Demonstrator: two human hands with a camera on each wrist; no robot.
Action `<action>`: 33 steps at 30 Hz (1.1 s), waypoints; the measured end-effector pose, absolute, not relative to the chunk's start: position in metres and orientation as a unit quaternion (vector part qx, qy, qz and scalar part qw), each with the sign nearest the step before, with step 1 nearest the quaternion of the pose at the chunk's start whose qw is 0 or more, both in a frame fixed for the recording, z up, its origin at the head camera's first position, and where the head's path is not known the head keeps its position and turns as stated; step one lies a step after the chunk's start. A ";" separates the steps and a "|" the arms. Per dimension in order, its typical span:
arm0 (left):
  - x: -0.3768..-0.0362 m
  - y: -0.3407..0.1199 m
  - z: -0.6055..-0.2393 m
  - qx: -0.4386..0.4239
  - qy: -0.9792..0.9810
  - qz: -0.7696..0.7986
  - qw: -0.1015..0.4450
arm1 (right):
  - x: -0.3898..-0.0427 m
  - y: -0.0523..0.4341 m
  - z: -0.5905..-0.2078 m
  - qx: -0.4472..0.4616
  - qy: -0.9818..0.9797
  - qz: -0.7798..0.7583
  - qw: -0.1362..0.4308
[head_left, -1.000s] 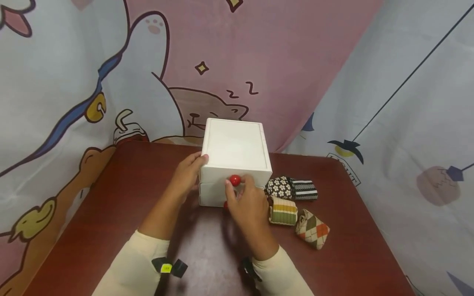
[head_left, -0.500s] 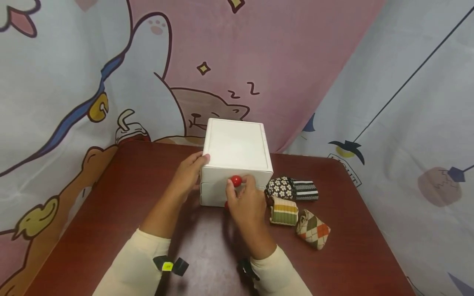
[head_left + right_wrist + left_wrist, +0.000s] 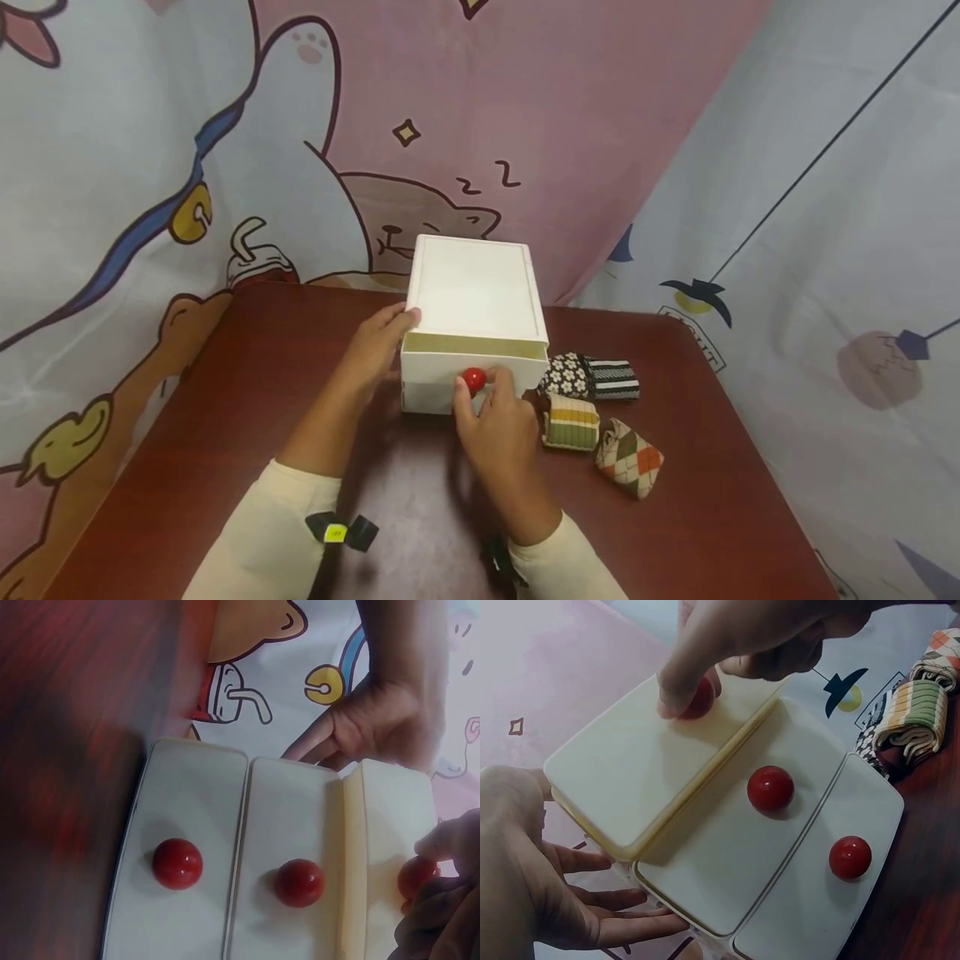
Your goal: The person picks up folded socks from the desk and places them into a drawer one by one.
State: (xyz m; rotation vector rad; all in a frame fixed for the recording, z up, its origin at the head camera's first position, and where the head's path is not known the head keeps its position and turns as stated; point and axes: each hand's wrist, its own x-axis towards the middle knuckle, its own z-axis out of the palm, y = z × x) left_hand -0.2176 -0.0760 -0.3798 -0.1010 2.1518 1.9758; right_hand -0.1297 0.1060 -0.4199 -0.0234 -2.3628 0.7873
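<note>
A small white drawer chest (image 3: 474, 287) stands on the dark red table (image 3: 225, 400). Its top drawer (image 3: 465, 367) is pulled out a little, showing a gap behind its front. My right hand (image 3: 491, 417) pinches the top drawer's red knob (image 3: 473, 380) (image 3: 699, 697) (image 3: 417, 876). My left hand (image 3: 375, 354) (image 3: 547, 870) rests with straight fingers against the chest's left side. The two lower drawers, each with a red knob (image 3: 771, 787) (image 3: 850, 856), are closed.
Three folded sock bundles lie right of the chest: a floral and striped one (image 3: 588, 377), a green and yellow striped one (image 3: 572, 422), an argyle one (image 3: 628, 457). A cartoon-printed cloth (image 3: 225, 142) hangs behind and beside the table.
The right hand has drawn the top drawer out toward me by its knob. The left hand has stayed against the chest's side.
</note>
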 end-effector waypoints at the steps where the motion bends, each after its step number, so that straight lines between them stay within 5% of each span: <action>1: -0.218 -0.076 -0.380 -0.034 0.731 0.672 0.109 | -0.128 0.106 -0.421 -0.004 -0.898 0.298 0.325; 15: -0.220 -0.077 -0.382 -0.026 0.732 0.675 0.095 | -0.097 0.115 -0.426 0.061 -0.881 0.262 0.389; 33: -0.220 -0.076 -0.380 -0.026 0.742 0.664 0.088 | -0.071 0.116 -0.430 0.111 -0.861 0.289 0.404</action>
